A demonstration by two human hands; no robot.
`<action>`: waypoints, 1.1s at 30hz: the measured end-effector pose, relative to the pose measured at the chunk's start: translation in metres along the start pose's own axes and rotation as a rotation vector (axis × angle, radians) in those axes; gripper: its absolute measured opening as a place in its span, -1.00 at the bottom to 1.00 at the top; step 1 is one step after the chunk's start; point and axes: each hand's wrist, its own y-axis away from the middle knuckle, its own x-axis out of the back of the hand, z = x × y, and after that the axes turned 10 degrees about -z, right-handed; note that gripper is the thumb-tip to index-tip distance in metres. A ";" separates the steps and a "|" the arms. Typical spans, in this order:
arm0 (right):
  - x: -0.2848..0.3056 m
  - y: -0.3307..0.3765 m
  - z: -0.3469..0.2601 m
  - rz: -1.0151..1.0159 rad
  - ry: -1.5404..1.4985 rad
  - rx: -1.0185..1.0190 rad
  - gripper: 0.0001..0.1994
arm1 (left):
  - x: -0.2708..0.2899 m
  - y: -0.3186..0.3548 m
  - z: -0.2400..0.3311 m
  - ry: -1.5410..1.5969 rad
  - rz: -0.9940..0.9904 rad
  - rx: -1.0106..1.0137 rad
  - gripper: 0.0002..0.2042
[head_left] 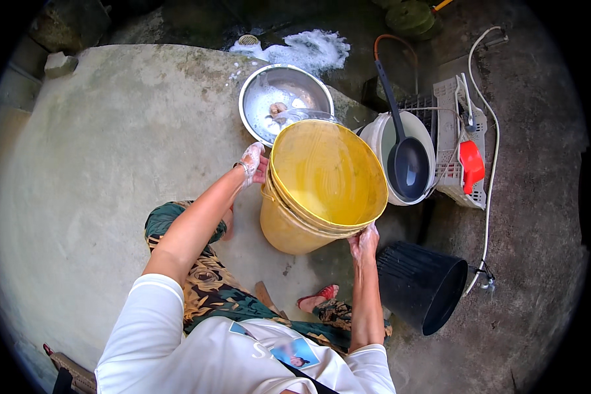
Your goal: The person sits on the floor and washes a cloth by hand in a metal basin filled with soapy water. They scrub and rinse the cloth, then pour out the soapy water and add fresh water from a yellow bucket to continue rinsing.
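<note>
Head view: our 2 hands tilt the yellow bucket (pixel 322 187) toward the steel basin (pixel 284 102) just beyond it, soapy left hand (pixel 253 163) and right hand (pixel 364 241) gripping opposite rims to steady it

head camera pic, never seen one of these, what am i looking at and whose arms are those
The picture comes from a wide-angle camera worn on a person's head, looking down, so the edges bend. The arms belong to the wearer. The soapy left hand and the right hand grip opposite rims of a yellow bucket, which is tilted toward a metal bowl with foamy water. On the concrete floor also sit a white bucket with a dark ladle in it, a black bucket on its side and a pale crate.
</note>
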 end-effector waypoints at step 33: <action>-0.036 -0.069 0.005 0.116 -0.011 0.029 -0.87 | -0.038 0.041 0.022 -0.710 0.546 -1.303 -0.78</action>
